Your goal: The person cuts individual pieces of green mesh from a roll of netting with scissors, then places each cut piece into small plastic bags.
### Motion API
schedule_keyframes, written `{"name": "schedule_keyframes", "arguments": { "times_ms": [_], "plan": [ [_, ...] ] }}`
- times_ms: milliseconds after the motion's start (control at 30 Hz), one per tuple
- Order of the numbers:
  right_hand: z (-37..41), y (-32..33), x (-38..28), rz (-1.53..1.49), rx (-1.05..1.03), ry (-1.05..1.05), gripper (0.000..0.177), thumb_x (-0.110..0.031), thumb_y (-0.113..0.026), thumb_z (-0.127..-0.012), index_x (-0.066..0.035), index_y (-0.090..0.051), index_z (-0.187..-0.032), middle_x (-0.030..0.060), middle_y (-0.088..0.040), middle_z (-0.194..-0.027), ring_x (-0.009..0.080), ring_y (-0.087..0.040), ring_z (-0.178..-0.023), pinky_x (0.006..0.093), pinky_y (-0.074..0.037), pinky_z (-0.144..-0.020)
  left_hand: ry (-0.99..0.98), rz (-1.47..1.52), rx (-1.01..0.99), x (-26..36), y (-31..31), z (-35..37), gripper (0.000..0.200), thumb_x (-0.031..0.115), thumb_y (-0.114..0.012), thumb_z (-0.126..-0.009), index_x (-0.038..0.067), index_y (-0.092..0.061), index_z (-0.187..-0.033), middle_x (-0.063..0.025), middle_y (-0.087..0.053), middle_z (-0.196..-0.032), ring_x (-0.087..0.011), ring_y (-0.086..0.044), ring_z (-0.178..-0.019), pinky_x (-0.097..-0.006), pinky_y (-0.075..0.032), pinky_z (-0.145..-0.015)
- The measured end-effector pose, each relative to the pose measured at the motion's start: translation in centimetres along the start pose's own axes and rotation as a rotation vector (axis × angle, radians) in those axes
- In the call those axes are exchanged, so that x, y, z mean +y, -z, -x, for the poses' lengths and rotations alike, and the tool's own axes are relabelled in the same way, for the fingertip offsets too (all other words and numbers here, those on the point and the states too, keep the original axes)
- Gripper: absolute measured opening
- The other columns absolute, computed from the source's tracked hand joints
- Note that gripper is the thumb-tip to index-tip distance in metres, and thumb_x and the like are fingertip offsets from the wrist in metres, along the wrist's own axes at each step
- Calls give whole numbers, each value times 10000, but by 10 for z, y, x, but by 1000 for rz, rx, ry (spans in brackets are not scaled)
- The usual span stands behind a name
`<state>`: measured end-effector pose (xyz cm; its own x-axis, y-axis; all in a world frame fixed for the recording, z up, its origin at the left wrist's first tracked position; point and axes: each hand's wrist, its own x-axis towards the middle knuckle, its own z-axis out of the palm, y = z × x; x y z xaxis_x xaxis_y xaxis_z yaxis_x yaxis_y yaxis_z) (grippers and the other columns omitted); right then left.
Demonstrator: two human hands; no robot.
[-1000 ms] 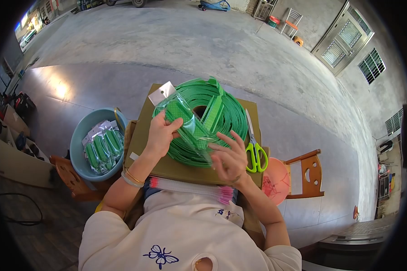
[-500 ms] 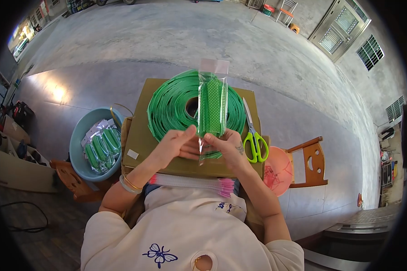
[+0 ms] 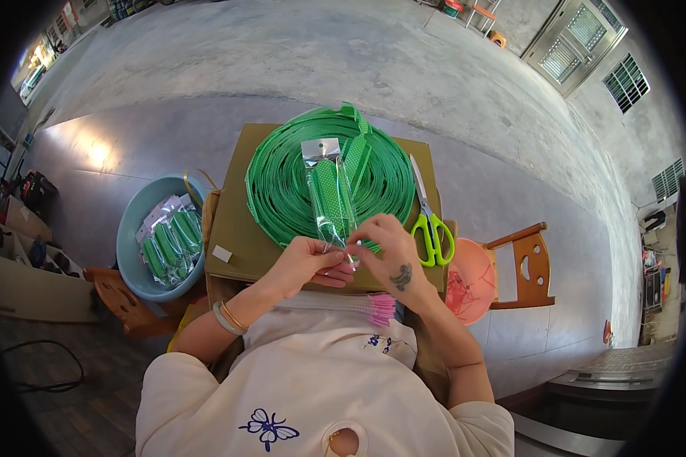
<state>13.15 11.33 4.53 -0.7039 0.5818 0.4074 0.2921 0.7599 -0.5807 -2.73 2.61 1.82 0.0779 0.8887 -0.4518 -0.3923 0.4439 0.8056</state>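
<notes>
A clear plastic packet (image 3: 329, 190) with folded green dotted ribbon inside lies tilted in front of me, its white-headed end pointing away. My left hand (image 3: 311, 265) is closed on the packet's near end, thumb pressed to fingers. At the same end my right hand (image 3: 385, 247) pinches the loose plastic. Behind the packet a large coil of green ribbon (image 3: 274, 183) lies flat on an olive-brown box (image 3: 232, 198), partly covered by the packet. Green-handled scissors (image 3: 433, 236) rest just right of the coil.
At the left, a blue basin (image 3: 124, 255) holds several filled packets (image 3: 171, 240). A pink basin (image 3: 476, 293) with thin red pieces stands right, beside a wooden chair (image 3: 532, 270). Close to my body lies a bundle of clear, pink-tipped sticks (image 3: 377, 306).
The packet has come down from upright and now tilts lower over the coil. My right hand has shifted from gripping its side to pinching the near end.
</notes>
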Motion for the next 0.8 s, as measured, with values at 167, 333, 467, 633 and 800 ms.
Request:
{"name": "schedule_keyframes", "arguments": {
  "times_ms": [167, 333, 467, 633, 800],
  "plan": [
    [10, -4, 4, 77, -257, 90, 164, -109, -659, -681, -67, -548, -795, 75, -523, -782, 258, -521, -779, 359, -442, -693, -60, -2, -9, -4, 1, -2, 207, 136, -565, -874, -45, -615, -962, -118, -650, -859, -206, -658, -782, -325, -567, -709],
    [13, -11, 7, 108, -269, 116, 129, -79, -632, -694, -64, -531, -772, 65, -516, -761, 257, -515, -780, 357, -437, -685, -57, -8, -9, -9, 5, -4, 211, 142, -561, -877, -49, -616, -949, -120, -650, -867, -203, -657, -778, -323, -566, -719],
    [13, -3, -4, -6, -270, 122, 128, -38, -615, -695, -53, -510, -767, 81, -507, -747, 259, -506, -776, 353, -438, -675, -22, 7, -10, -4, 5, -1, 190, 107, -522, -893, -56, -604, -949, -141, -648, -865, -209, -658, -777, -326, -568, -707],
    [13, 63, 10, -475, -40, -161, 85, 18, -563, -765, -35, -502, -793, 40, -521, -773, 143, -501, -704, 265, -419, -606, 32, 2, 1, 0, 2, 3, 221, 132, -538, -887, -64, -583, -979, -176, -641, -871, -229, -659, -770, -324, -568, -688],
    [46, 130, 125, -405, 424, -635, 83, -85, -565, -852, -24, -538, -802, 31, -543, -765, 74, -491, -610, 201, -416, -551, 164, -189, -84, 12, 6, 15, 271, 172, -576, -867, -67, -592, -993, -194, -641, -888, -254, -663, -774, -312, -564, -646]
  ]
}}
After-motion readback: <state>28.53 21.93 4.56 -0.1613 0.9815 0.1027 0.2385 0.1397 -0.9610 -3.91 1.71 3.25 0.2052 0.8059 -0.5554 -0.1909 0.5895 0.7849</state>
